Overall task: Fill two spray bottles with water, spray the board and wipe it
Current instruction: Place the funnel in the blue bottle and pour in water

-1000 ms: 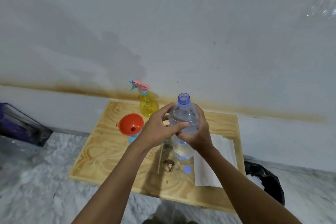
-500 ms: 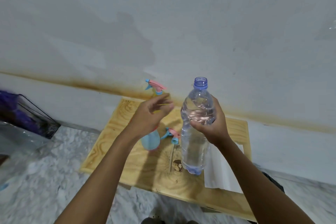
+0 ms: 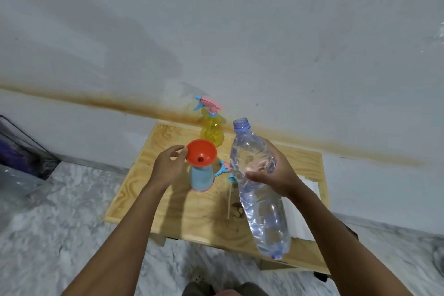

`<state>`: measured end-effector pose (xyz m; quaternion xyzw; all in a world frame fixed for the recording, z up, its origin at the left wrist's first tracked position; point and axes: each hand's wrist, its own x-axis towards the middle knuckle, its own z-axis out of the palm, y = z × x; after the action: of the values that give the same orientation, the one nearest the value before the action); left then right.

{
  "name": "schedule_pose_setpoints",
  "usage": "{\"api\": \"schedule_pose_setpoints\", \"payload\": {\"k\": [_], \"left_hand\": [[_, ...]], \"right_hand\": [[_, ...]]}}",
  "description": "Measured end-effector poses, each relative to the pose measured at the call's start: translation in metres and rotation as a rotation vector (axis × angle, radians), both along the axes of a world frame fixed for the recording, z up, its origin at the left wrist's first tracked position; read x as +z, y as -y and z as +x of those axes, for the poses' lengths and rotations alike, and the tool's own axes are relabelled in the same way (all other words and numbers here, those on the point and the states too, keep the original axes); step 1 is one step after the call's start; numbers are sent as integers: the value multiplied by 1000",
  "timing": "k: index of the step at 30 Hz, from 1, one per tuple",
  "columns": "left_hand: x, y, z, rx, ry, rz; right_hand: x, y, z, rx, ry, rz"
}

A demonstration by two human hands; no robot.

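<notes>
Right hand [image 3: 276, 173] grips tilted water bottle [image 3: 264, 214]; left hand [image 3: 168, 166], fingers relaxed, touches funnel [image 3: 201, 152]

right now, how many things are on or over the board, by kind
spray bottles: 2
water bottle: 1
funnel: 1
loose sprayer head: 1
paper towel: 1
total: 6
</notes>
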<state>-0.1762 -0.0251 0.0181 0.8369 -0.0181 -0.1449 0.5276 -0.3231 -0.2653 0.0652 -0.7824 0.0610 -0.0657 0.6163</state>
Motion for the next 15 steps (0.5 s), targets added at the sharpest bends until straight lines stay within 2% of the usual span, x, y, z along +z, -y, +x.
{"api": "schedule_pose_setpoints", "payload": {"k": [15], "left_hand": [[-11,4,-3,75,45,-211]], "right_hand": [[-19,-10,7,100,-180,49]]}}
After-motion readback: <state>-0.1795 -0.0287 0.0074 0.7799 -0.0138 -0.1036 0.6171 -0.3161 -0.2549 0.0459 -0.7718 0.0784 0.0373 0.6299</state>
